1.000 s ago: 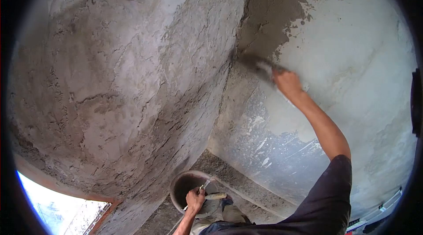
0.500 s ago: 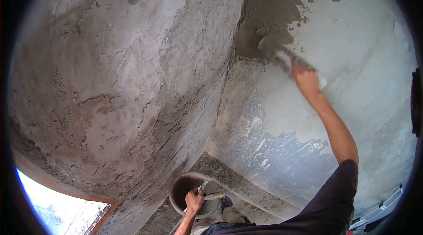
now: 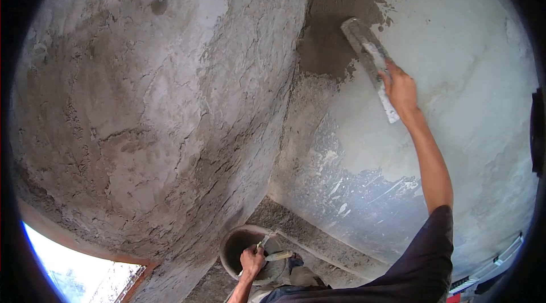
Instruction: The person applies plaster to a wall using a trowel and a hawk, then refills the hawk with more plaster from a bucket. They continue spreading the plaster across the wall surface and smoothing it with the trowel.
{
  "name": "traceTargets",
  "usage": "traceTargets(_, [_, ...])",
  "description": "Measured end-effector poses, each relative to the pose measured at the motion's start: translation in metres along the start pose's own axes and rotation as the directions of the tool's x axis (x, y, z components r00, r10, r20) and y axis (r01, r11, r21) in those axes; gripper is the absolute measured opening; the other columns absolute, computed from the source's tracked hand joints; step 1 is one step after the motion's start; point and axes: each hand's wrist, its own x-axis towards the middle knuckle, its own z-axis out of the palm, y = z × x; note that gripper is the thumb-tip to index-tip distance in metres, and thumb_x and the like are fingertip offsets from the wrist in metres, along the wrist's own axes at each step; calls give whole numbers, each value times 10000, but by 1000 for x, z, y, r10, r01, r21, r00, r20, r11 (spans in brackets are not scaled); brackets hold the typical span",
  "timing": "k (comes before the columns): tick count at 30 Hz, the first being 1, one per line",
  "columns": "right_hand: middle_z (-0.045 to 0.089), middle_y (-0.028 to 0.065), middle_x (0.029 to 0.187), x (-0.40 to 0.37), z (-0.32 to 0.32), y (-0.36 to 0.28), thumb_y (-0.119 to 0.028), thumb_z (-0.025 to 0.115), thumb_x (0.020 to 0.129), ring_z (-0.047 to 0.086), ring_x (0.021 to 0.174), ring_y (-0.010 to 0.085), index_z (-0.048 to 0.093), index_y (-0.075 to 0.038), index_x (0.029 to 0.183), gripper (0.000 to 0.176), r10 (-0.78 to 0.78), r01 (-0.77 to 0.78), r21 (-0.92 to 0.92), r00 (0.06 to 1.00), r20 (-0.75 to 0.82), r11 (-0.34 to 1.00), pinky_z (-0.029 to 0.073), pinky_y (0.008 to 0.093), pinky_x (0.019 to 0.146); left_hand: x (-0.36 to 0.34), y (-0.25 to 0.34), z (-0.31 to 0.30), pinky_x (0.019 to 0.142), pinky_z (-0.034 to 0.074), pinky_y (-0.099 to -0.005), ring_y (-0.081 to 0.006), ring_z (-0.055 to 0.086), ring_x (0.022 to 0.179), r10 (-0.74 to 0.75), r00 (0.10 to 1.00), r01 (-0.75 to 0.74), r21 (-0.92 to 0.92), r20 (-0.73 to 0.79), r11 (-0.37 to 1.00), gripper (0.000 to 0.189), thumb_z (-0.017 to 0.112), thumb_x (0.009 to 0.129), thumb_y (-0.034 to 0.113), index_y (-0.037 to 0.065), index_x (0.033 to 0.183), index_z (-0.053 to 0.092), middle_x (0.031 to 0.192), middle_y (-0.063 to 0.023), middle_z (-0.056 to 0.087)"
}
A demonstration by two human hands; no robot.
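My right hand [image 3: 401, 91] is closed around the grip of a long plastering trowel [image 3: 364, 47]. Its blade slants over the right-hand wall, the upper end overlapping the dark wet plaster [image 3: 330, 47] and the lower end over the pale wall surface [image 3: 449, 70]. Low in the view, my left hand [image 3: 251, 260] is closed over a round bucket [image 3: 223, 248]. It grips a small hand tool [image 3: 278, 256] with a pale handle pointing right and a thin metal part above the fist; the tool's working end is hidden.
A rough, cracked plaster wall [image 3: 142, 115] fills the left side and meets the right wall in a corner. A dirty ledge [image 3: 318, 235] runs along the wall's foot. At lower left is a bright opening [image 3: 74, 269]; a ladder-like metal object [image 3: 495, 263] stands at lower right.
The trowel, blurred and seen nearly edge-on before, now shows its full length, tilted steeply. My right hand has shifted slightly right and down. My left hand stays over the bucket.
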Motion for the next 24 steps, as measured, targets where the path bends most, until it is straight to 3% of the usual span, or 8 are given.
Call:
traceTargets(3, [636,225,851,-5,30,-18,-197,606,830,638,741,361,584,-6,1101,333,16,-13,-32,994,110,999,514,440,600,0,-1,1,694,450,-438,-382,611,763,-7,1000,7,-4,7,1000,305,542,799,308,24,849,643,751,-211,623])
traceTargets(5, [636,220,817,-18,43,-31,-187,603,818,642,726,363,589,-5,1079,318,-25,44,-52,950,310,998,516,447,605,-2,1,0,716,460,-443,-387,615,782,-44,999,45,-24,31,999,289,543,803,298,32,840,649,751,-203,634])
traceTargets(6, [636,220,817,-28,52,-34,-187,603,818,642,726,363,589,-5,1079,318,-24,43,-53,950,311,998,516,447,605,-4,1,0,716,459,-443,-386,615,785,-22,1000,22,-17,15,1000,290,543,803,299,31,836,647,753,-203,633])
traceTargets(8, [634,208,787,-48,65,-39,-170,603,797,643,712,358,588,-6,1075,323,-99,184,-53,725,682,982,519,447,602,-6,2,0,717,458,-443,-385,614,787,2,1000,-2,-16,-4,1000,291,543,803,300,29,832,645,755,-202,632])
traceTargets(12, [631,206,765,-49,55,-44,-155,597,787,639,698,355,591,-5,1059,311,-238,298,8,743,625,954,520,449,607,-6,-1,-2,715,458,-449,-387,612,792,-26,1000,26,-21,-5,999,286,542,802,304,40,839,646,768,-207,632])
traceTargets(16, [628,216,777,5,33,-37,-181,597,809,631,674,365,599,-14,1017,267,-171,183,-28,954,247,983,512,472,603,-7,-1,-2,717,460,-451,-386,614,799,-53,999,53,-16,-3,998,281,544,802,308,54,859,650,783,-210,633])
traceTargets(22, [623,228,817,64,44,-46,-205,601,821,627,699,386,570,-20,1107,342,-83,103,-80,972,221,991,508,455,607,-9,-9,9,719,463,-450,-387,613,803,-19,997,19,-3,-81,1000,275,538,794,296,58,867,655,794,-210,633])
traceTargets(24, [627,215,728,61,57,-47,-212,598,826,635,688,385,589,-41,1001,245,-120,137,-70,970,212,988,511,478,591,-10,-7,6,717,464,-450,-388,613,799,-33,996,33,-5,-77,999,274,536,794,293,57,865,655,792,-210,632])
